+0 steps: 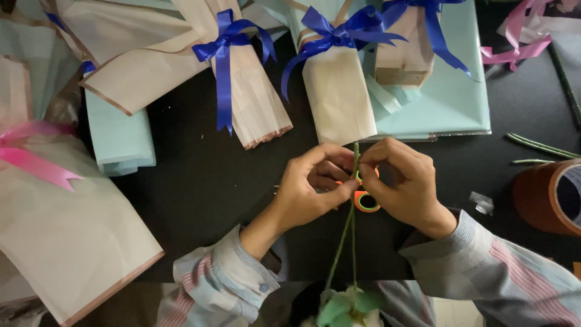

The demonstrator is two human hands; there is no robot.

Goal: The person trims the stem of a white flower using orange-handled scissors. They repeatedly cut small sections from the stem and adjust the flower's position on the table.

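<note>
My left hand (pixel 311 184) and my right hand (pixel 402 181) meet over a black table (pixel 200 181). Both pinch thin green flower stems (pixel 345 233) that run from my fingers down to leaves and a pale bloom (pixel 348 306) at the bottom edge. Under my right hand lie scissors with orange and green handles (pixel 365 200), partly hidden by my fingers. Whether my right hand touches the scissors I cannot tell.
Wrapped bouquets in cream paper with blue ribbon bows (pixel 227 42) (pixel 339 33) lie across the back, on pale blue paper (pixel 448 97). A pink ribbon (pixel 33 163) lies left, another (pixel 517 42) at back right. A brown tape roll (pixel 554 197) stands right, near cut stems (pixel 541 145).
</note>
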